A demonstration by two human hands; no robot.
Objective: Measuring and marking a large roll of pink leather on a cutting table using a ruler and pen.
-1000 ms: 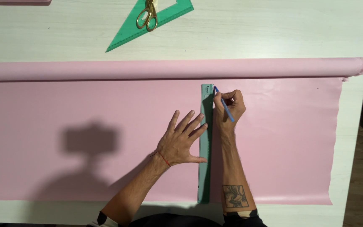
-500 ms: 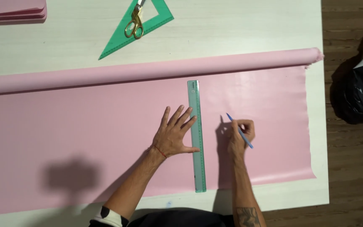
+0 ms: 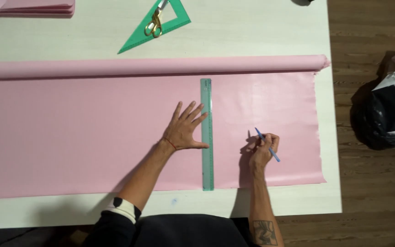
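Note:
A wide pink sheet lies unrolled on the white table, its roll along the far side. A long green ruler lies across the sheet from the roll to the near edge. My left hand rests flat with spread fingers on the sheet, thumb and fingertips touching the ruler's left side. My right hand holds a blue pen over the sheet, about a hand's width to the right of the ruler.
A green set square with gold-handled scissors on it lies at the far side. Folded pink sheets sit at the far left corner. The table's right edge drops to a wooden floor, where a black bag stands.
My right hand with the pen has moved from the top of the ruler's edge down and away to the right. The left hand stays flat beside the ruler. The view has shifted right.

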